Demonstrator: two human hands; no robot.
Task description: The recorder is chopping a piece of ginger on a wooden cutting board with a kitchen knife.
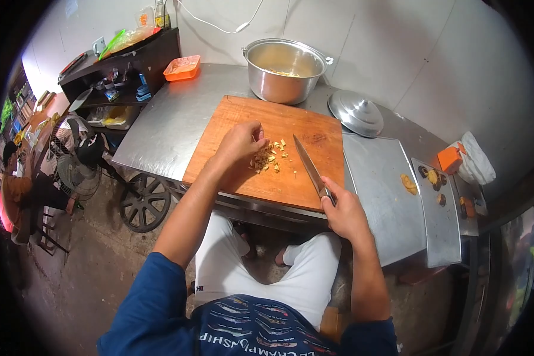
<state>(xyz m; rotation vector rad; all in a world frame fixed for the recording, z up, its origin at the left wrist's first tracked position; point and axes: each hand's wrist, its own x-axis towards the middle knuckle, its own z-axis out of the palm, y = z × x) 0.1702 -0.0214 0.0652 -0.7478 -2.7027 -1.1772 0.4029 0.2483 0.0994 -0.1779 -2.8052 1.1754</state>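
A thick wooden cutting board (311, 122) lies on the metal table before me. On its middle is a loose heap of small yellow and brown chopped food pieces (273, 162). My left hand (243, 141) hovers at the heap's upper left, its fingers curled inward; whether something is pinched in them is hidden. My right hand (347, 214) grips the handle of a kitchen knife (308, 162) at the board's near right. The blade slants up and to the left, flat over the board, apart from the heap.
Behind the board stands a large aluminium pot (276, 89) with food inside; its lid (356, 113) lies at right. Metal trays (378, 164) with a few food pieces (408, 184) extend rightward. An orange plastic basket (182, 69) sits back left. Leftward are a pedestal fan (78, 164) and a seated person (18, 191).
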